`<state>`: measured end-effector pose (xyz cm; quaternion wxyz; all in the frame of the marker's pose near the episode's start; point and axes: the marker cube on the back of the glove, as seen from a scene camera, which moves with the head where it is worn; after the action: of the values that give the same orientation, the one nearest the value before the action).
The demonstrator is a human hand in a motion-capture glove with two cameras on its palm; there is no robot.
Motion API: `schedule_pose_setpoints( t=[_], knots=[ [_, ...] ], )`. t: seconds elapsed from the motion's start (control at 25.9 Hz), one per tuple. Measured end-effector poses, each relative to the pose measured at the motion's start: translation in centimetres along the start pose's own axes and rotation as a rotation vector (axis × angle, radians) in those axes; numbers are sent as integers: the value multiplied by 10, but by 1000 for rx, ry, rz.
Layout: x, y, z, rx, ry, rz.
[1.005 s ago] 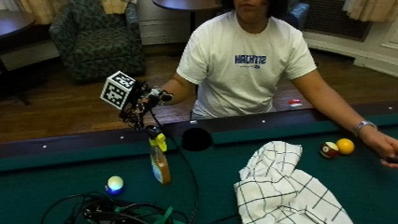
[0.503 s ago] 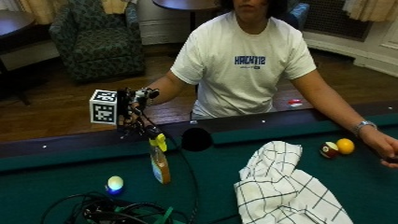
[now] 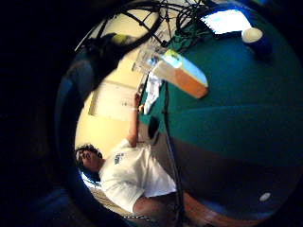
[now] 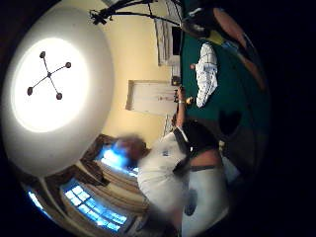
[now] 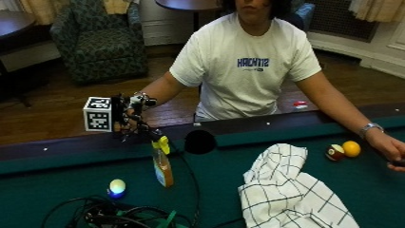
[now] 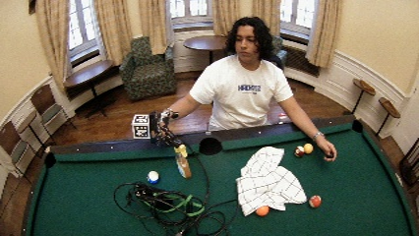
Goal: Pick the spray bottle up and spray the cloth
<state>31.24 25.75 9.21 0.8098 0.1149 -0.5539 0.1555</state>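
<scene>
One gloved right hand (image 5: pixel 130 116) hovers above the dark wooden rail at the left of the frame, just above the spray bottle (image 5: pixel 162 162); its fingers are masked by straps, so whether they are spread or curled cannot be told. The bottle, amber-bodied with a yellow trigger head, stands upright on the green felt desk (image 5: pixel 57 178) beside a black pocket (image 5: pixel 200 142). A white checked cloth (image 5: pixel 288 194) lies crumpled at lower right, its corner cut off by the frame edge. Open felt separates bottle and cloth. Tangled black cables (image 5: pixel 120 216) crowd the lower left. Two billiard balls (image 5: pixel 342 150) sit near the bare hand (image 5: pixel 390 152) at right.
</scene>
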Motion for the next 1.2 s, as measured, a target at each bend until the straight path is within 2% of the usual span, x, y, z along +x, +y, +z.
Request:
schedule_pose_setpoints(
  t=[0.46, 0.73, 0.97, 1.2],
  knots=[
    [3, -10, -16, 300, -60, -55],
    [7, -11, -16, 314, -112, -51],
    [19, -6, -25, 460, -71, -20],
    [30, -15, -20, 388, -84, 47]
  ],
)
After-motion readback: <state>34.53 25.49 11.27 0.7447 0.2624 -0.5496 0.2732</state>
